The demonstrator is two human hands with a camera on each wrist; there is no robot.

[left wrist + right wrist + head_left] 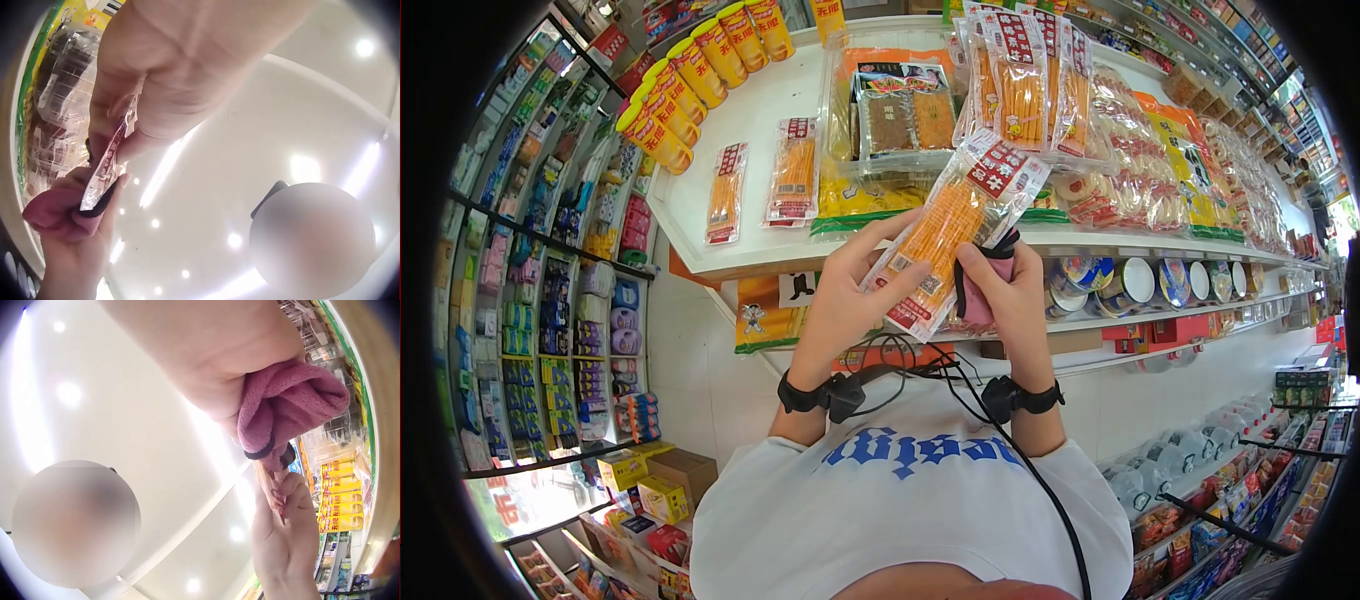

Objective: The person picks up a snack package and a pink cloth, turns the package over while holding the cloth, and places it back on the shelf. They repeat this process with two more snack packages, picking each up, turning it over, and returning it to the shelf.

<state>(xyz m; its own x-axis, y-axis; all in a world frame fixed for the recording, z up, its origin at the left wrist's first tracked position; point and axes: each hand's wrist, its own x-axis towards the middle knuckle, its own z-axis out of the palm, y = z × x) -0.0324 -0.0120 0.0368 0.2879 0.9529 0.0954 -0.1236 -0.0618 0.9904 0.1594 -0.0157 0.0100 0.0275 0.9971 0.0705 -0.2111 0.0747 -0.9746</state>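
My left hand [847,290] grips a clear packet of orange snack sticks [945,225] by its left side, thumb on the front. The packet has red-and-white printed ends and tilts up to the right over the shelf's front edge. My right hand [1012,290] holds a folded pink cloth [977,300] with a dark border against the packet's right edge, thumb on top. From the left wrist, the packet [107,162] shows edge-on, with the cloth [59,212] wrapped at its far side. In the right wrist view, the cloth [294,403] bunches below my palm.
Similar stick packets [1025,90] stand beyond my hands, beside a clear plastic tray [832,110] of flat packs. Two smaller packet groups lie left on the white shelf [735,115]. Yellow canisters [693,72] line its back left edge. Bowls and tubs fill the shelf below.
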